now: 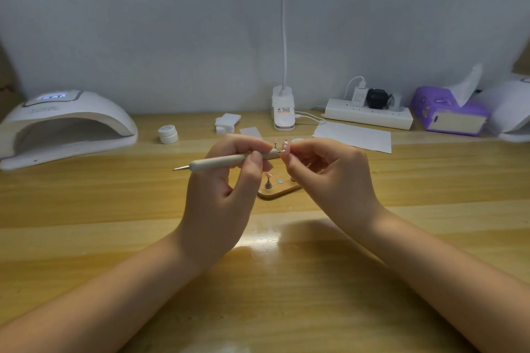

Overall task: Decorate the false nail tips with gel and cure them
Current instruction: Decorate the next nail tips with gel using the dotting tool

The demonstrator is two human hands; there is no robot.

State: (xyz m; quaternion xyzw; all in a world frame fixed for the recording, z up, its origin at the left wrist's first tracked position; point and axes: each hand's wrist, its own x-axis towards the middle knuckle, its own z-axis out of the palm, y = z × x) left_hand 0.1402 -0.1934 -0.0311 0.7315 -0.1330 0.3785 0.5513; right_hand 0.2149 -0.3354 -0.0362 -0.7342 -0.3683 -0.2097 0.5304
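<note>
Here, both hands pinched — left on dotting pen, right on nail tip.

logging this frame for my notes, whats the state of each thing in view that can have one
left hand: grips the dotting pen
dotting pen: held level, tip at the nail tip
right hand: pinches a nail tip
nail tip: held off the stand
wooden stand: on the table, one tip on a peg
cure lamp: display lit, bay empty
gel jar: lid on
power strip: plugs in
</note>
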